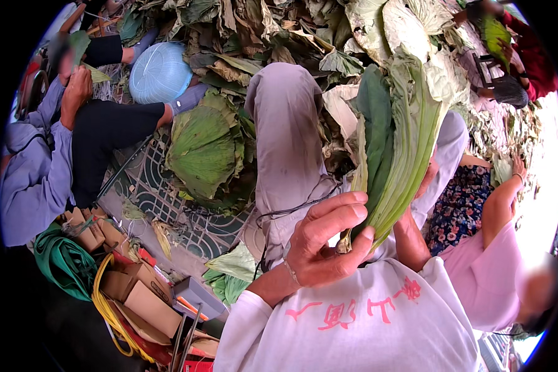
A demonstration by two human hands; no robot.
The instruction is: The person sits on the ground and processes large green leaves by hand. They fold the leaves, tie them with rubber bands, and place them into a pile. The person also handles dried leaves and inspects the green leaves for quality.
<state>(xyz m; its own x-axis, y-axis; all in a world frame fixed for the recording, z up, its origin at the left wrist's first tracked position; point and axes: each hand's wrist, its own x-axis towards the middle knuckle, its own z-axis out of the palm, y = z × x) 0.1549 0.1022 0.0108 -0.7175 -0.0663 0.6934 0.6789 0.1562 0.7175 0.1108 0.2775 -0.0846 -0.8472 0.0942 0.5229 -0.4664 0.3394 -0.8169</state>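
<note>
I hold a folded lotus leaf (409, 139) upright in front of me, pale green and ribbed on the outer side. A darker green leaf surface (375, 121) shows inside its fold. My left hand (328, 244) pinches the narrow lower end between thumb and fingers, around a short dry stem stub (343, 245). Behind the right edge of the leaf is my right hand (427, 179), mostly hidden by it and gripping it there. To the left of my knee (286, 125) lies a rounded stack of green leaves (204, 151) on the patterned paving.
A heap of dry leaves (242, 28) spreads beyond my knees. One person (37, 153) sits at left near a blue mesh-covered bundle (160, 72); another (479, 279) sits close at right, a third (530, 56) farther off. Cardboard boxes (144, 302) and a yellow hose (103, 311) lie lower left.
</note>
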